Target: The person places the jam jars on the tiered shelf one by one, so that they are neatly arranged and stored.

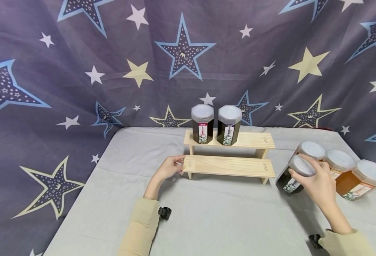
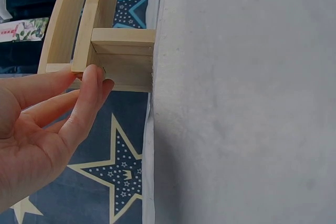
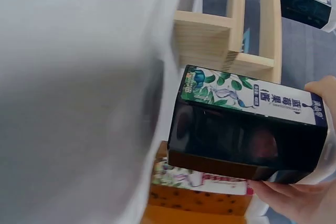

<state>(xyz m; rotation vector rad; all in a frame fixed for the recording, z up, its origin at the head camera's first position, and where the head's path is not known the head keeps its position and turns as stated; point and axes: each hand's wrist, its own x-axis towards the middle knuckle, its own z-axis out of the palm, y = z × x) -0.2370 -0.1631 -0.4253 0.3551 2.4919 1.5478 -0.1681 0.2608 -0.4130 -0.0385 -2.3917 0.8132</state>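
Observation:
A dark jam jar (image 3: 236, 124) with a white lid and a blueberry label is in my right hand (image 1: 319, 183), gripped around the lid with thumb and fingers. In the head view this jar (image 1: 289, 182) leans, right of the two-step wooden rack (image 1: 229, 166). My left hand (image 1: 168, 168) pinches the left end of the rack's lower step, as the left wrist view shows with the fingertips at the step's corner (image 2: 84, 64). On the upper step stand two more dark jars, one with a red-topped label (image 1: 203, 129) and one with a purple-topped label (image 1: 228, 131).
Right of the held jar, several lidded jars stand on the grey cloth (image 1: 213, 213), among them an amber one (image 1: 355, 183) at the far right and another (image 1: 338, 163) beside it. A star-patterned curtain (image 1: 226, 85) hangs behind the table and along its sides.

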